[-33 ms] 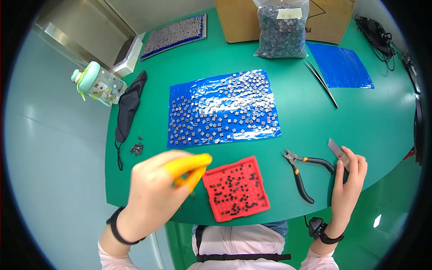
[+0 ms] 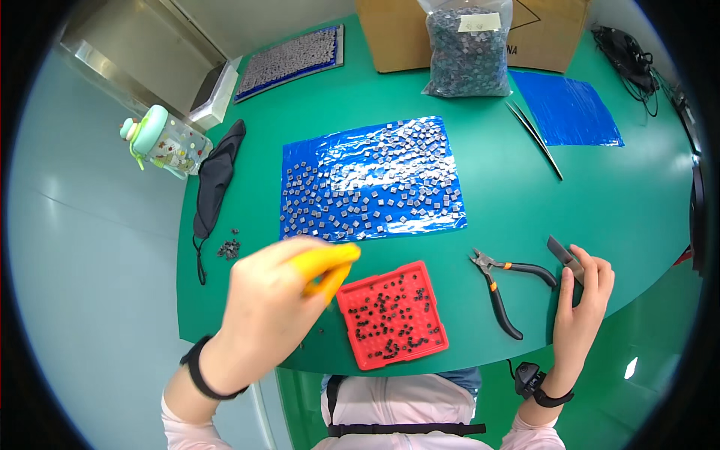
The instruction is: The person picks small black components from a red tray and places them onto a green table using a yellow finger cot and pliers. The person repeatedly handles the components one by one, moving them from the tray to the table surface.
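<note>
Head view: small-part handling, probably a pick or release at the tray corner; direction of transfer couldn't be told.
Right hand (image 2: 583,300): curled around a grey blade tool (image 2: 558,250), tip pointing away from the body; looked parked, not cutting.
Left hand (image 2: 274,300): yellow-covered thumb and finger pinched together just over the tray's far left corner; blurred, couldn't tell if a piece sat between the tips.
Red tray (image 2: 435,304): on the surface (image 2: 510,202) in front of the body, right of the left hand; small black pieces (image 2: 390,346) scattered loose inside.
Cutters (image 2: 489,262): handles spread, between tray and right hand, untouched.
Blue sheet (image 2: 304,148): beyond the tray, many grey cubes (image 2: 420,139) on it, denser toward the far right.
Next move: judged to need a fine, steady fingertip pinch, one piece at a time, without brushing the loose cubes or pieces.
Far side: tweezers (image 2: 536,140) lay unused; filled clear bag (image 2: 469,60) stood before a cardboard box (image 2: 397,37).
</note>
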The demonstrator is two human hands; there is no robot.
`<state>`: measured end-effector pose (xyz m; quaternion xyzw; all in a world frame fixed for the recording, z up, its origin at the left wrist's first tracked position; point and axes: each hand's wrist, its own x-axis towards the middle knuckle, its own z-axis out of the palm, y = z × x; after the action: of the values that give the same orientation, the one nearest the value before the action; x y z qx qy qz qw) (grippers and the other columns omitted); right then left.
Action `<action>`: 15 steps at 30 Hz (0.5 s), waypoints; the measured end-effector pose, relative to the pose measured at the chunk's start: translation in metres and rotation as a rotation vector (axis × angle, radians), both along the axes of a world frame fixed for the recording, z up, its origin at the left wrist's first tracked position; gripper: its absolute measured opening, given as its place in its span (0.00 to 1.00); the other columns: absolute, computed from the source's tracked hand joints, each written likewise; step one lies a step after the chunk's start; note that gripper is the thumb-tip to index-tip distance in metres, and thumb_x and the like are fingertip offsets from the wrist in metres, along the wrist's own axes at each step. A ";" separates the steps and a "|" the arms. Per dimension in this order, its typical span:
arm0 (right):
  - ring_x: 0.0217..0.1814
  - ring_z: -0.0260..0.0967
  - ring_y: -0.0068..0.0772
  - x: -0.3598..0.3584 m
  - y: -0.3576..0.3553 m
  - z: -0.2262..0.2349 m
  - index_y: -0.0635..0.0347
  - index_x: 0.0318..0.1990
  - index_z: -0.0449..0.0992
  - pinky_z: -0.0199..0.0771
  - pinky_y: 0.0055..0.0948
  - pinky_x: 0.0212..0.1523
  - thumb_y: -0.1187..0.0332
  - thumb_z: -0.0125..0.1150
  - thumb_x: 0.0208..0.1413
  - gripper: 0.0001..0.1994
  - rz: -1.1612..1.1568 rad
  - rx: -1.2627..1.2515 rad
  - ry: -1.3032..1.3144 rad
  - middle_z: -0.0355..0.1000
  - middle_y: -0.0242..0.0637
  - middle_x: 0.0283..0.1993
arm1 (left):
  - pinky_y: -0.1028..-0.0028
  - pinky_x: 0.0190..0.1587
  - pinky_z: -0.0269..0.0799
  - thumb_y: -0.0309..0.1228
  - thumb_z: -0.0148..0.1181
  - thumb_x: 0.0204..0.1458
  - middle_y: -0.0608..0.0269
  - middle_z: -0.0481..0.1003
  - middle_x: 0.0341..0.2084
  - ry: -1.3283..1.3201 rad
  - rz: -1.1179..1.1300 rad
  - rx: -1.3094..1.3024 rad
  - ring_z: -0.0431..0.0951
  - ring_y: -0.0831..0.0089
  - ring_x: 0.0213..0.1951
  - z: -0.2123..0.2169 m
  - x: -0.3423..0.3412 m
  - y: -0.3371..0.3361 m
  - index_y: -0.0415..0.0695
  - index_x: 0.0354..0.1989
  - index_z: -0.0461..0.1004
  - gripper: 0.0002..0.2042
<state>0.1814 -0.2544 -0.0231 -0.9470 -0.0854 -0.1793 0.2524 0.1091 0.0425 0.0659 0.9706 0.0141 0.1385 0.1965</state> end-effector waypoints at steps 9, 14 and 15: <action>0.52 0.61 0.39 0.002 -0.002 -0.001 0.59 0.44 0.75 0.60 0.36 0.53 0.77 0.58 0.50 0.12 0.006 0.082 -0.012 0.67 0.36 0.46 | 0.70 0.33 0.74 0.17 0.67 0.35 0.61 0.75 0.29 -0.005 -0.152 0.239 0.76 0.64 0.30 -0.042 0.042 -0.008 0.37 0.31 0.80 0.11; 0.51 0.62 0.39 0.003 -0.004 -0.002 0.59 0.41 0.76 0.59 0.36 0.53 0.77 0.59 0.49 0.11 0.004 0.059 -0.027 0.67 0.35 0.44 | 0.70 0.34 0.74 0.16 0.67 0.34 0.61 0.75 0.30 -0.001 -0.164 0.279 0.76 0.64 0.31 -0.046 0.043 -0.012 0.37 0.31 0.79 0.11; 0.51 0.62 0.39 0.003 -0.004 -0.001 0.59 0.41 0.76 0.59 0.36 0.53 0.77 0.59 0.49 0.11 0.001 0.059 -0.025 0.67 0.35 0.44 | 0.70 0.34 0.74 0.16 0.67 0.34 0.60 0.75 0.30 -0.006 -0.162 0.285 0.76 0.64 0.32 -0.046 0.044 -0.012 0.37 0.31 0.79 0.11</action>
<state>0.1845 -0.2589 -0.0241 -0.9367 -0.0838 -0.1936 0.2794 0.1528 0.0300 0.0200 0.9862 -0.0848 0.1255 0.0675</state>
